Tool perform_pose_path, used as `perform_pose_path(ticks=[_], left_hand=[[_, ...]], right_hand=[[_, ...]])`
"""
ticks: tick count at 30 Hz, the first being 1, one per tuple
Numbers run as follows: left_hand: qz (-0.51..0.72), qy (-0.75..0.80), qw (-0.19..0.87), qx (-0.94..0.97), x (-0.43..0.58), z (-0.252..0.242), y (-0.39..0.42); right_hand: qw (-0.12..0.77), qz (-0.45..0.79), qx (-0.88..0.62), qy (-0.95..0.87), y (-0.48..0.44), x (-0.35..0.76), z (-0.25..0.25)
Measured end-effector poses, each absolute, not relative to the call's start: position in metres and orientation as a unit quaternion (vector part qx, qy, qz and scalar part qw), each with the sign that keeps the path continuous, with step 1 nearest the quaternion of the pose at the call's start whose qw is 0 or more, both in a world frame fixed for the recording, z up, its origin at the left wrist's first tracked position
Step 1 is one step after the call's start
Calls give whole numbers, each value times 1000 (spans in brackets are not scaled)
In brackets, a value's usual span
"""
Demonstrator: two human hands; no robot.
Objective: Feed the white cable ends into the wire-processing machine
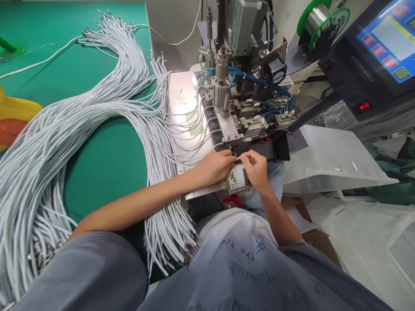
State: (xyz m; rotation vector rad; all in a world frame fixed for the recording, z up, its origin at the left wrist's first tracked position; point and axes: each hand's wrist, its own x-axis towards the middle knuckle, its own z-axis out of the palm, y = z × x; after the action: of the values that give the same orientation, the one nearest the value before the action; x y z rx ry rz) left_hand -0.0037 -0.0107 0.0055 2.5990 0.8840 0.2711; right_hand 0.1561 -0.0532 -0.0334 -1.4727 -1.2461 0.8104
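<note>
My left hand point(219, 165) is closed at the front edge of the machine point(227, 125), its fingertips round a short piece of white cable. Just to its right, my right hand point(255, 167) pinches the same white cable point(239, 158) between thumb and fingers. The hands are almost touching. Several white cables point(194, 125) run in a row from the large bundle point(129, 110) to the machine's left side. Below the hands is a label with a yellow triangle point(237, 178).
A green mat point(103, 160) lies under the bundle at the left. A screen point(389, 43) and a solder wire spool point(317, 19) stand at the upper right. A small black tray point(281, 146) and translucent plastic bins point(337, 160) are right of the machine.
</note>
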Motion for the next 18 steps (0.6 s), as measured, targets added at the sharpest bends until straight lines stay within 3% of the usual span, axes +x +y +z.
perform_pose_path(ticks=[6,18], left_hand=[[-21,340,106,934,-3,2,-1],[-27,296,68,952,-5,0,0]], right_hand=[[448,460,-607,-468,-35,178,-52],[457,499,-585,-447,-27,167,-54]])
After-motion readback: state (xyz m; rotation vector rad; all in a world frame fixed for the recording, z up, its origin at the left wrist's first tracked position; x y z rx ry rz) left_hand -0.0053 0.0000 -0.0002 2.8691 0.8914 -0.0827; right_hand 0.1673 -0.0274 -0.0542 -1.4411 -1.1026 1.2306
